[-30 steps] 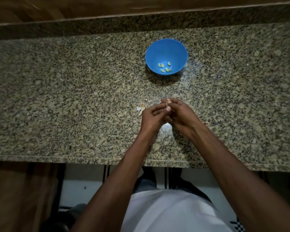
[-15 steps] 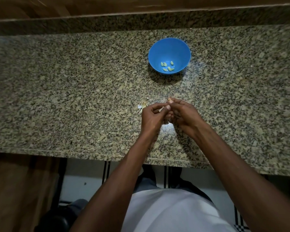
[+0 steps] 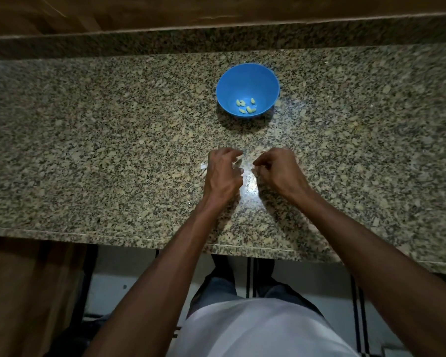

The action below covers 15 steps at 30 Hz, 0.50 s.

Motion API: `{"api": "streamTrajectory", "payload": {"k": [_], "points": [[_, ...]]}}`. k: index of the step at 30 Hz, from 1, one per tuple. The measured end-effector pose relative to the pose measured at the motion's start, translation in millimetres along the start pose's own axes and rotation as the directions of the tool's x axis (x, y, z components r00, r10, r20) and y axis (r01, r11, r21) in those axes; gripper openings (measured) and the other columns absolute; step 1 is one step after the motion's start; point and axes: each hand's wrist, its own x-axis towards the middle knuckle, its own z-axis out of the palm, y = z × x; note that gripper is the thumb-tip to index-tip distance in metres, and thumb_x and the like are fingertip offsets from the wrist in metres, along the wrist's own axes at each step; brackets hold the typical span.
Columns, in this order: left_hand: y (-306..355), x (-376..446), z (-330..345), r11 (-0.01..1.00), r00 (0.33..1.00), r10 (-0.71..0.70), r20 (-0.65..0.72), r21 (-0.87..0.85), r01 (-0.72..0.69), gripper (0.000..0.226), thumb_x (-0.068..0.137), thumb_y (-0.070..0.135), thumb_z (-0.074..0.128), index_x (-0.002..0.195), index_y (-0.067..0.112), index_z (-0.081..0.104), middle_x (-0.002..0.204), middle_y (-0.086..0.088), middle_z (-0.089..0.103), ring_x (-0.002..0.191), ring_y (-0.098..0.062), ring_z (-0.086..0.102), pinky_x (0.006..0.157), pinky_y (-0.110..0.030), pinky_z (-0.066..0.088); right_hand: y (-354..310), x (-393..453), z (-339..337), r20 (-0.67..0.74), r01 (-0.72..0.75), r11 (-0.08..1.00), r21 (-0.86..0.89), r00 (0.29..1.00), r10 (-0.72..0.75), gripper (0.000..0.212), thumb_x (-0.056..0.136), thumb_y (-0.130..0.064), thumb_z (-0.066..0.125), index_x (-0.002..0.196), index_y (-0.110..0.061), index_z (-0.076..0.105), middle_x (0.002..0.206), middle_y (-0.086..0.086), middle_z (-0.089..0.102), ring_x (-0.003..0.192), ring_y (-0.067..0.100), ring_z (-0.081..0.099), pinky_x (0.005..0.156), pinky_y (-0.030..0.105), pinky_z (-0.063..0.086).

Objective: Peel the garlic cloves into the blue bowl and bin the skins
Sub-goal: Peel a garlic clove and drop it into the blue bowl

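Both hands hovered apart over the granite counter (image 3: 88, 150), left hand (image 3: 223, 175) and right hand (image 3: 278, 171) with fingers curled, contents indiscernible; peeled garlic cloves (image 3: 246, 105) sat in the blue bowl (image 3: 245, 76); risk judged: loose skins (image 3: 204, 167) beside the left hand scattering, unbinned.

Speckled granite counter (image 3: 88, 150), wooden panel (image 3: 139, 11) behind, pale floor (image 3: 129, 279)
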Motion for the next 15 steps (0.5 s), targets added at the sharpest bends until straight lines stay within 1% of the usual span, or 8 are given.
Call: {"api": "streamTrajectory", "payload": {"k": [2, 3, 4, 6, 8, 10, 13, 15], "points": [[-3.1, 8.6, 3.6, 0.994, 0.998, 0.051, 0.038, 0.093, -0.054, 0.039, 0.093, 0.008, 0.072, 0.132, 0.011, 0.068, 0.133, -0.006, 0.062, 0.129, -0.021, 0.042, 0.101, -0.023, 0.039, -1.0, 4.7, 6.4, 0.017, 0.082, 0.985, -0.150, 0.997, -0.080, 0.011, 0.092, -0.007, 0.072, 0.097, -0.006, 0.082, 0.091, 0.011, 0.074, 0.074, 0.021, 0.068, 0.070, 0.042, 0.063], [-4.7, 11.8, 5.0, 0.988, 0.996, 0.059, 0.071, 0.136, -0.069, 0.034, 0.091, 0.013, 0.076, 0.124, 0.011, 0.071, 0.129, -0.005, 0.064, 0.125, -0.021, 0.043, 0.096, -0.024, 0.039, -1.3, 6.1, 9.8, 0.020, 0.108, 0.971, -0.214, 0.994, -0.107, 0.010, 0.092, -0.009, 0.071, 0.091, -0.007, 0.081, 0.088, 0.011, 0.069, 0.071, 0.023, 0.065, 0.066, 0.043, 0.061], [-6.2, 14.5, 6.4, 0.983, 0.993, 0.054, 0.104, 0.168, -0.071, 0.028, 0.088, 0.018, 0.080, 0.115, 0.011, 0.074, 0.125, -0.004, 0.063, 0.122, -0.021, 0.044, 0.091, -0.025, 0.040, -2.1, 6.3, 13.2, 0.025, 0.127, 0.954, -0.270, 0.992, -0.125, 0.012, 0.094, -0.010, 0.069, 0.087, -0.006, 0.078, 0.087, 0.010, 0.064, 0.069, 0.025, 0.062, 0.064, 0.044, 0.059], [-8.3, 18.3, 7.5, 0.974, 0.989, 0.051, 0.137, 0.211, -0.080, 0.025, 0.082, 0.024, 0.086, 0.101, 0.011, 0.074, 0.119, -0.004, 0.062, 0.116, -0.023, 0.047, 0.088, -0.032, 0.046, -5.3, 3.0, 18.4, 0.034, 0.158, 0.918, -0.365, 0.987, -0.156, 0.013, 0.095, -0.009, 0.067, 0.084, -0.003, 0.072, 0.088, 0.011, 0.059, 0.070, 0.027, 0.058, 0.061, 0.043, 0.055], [-8.8, 20.9, 6.6, 0.962, 0.985, 0.076, 0.155, 0.248, -0.113, 0.028, 0.079, 0.026, 0.088, 0.096, 0.009, 0.075, 0.116, -0.006, 0.061, 0.111, -0.025, 0.049, 0.088, -0.038, 0.050, -6.9, -1.1, 21.8, 0.042, 0.188, 0.879, -0.438, 0.981, -0.189, 0.011, 0.092, -0.009, 0.069, 0.084, -0.002, 0.068, 0.087, 0.011, 0.054, 0.072, 0.028, 0.055, 0.058, 0.040, 0.049], [-10.4, 22.8, 6.1, 0.950, 0.979, 0.119, 0.164, 0.269, -0.161, 0.030, 0.078, 0.027, 0.087, 0.097, 0.007, 0.076, 0.115, -0.008, 0.060, 0.108, -0.028, 0.051, 0.088, -0.043, 0.051, -9.4, -3.6, 25.5, 0.059, 0.204, 0.863, -0.462, 0.978, -0.199, 0.015, 0.088, -0.013, 0.074, 0.084, 0.000, 0.066, 0.087, 0.013, 0.052, 0.073, 0.031, 0.055, 0.057, 0.038, 0.042], [-12.8, 24.3, 7.1, 0.945, 0.977, 0.140, 0.160, 0.274, -0.180, 0.027, 0.079, 0.025, 0.086, 0.095, 0.005, 0.077, 0.113, -0.008, 0.057, 0.105, -0.029, 0.051, 0.084, -0.043, 0.051, -15.7, -2.3, 29.8, 0.108, 0.213, 0.832, -0.512, 0.977, -0.183, 0.018, 0.084, -0.010, 0.080, 0.088, 0.003, 0.068, 0.088, 0.018, 0.056, 0.073, 0.036, 0.060, 0.056, 0.042, 0.045], [-13.4, 26.1, 5.7, 0.945, 0.974, 0.142, 0.176, 0.270, -0.186, 0.023, 0.079, 0.024, 0.086, 0.091, 0.006, 0.077, 0.112, -0.006, 0.055, 0.104, -0.027, 0.049, 0.081, -0.043, 0.051, -18.8, -2.0, 30.7, 0.101, 0.192, 0.827, -0.528, 0.981, -0.163, 0.017, 0.083, -0.009, 0.079, 0.088, 0.004, 0.069, 0.087, 0.018, 0.057, 0.072, 0.037, 0.061, 0.056, 0.042, 0.046]]}}
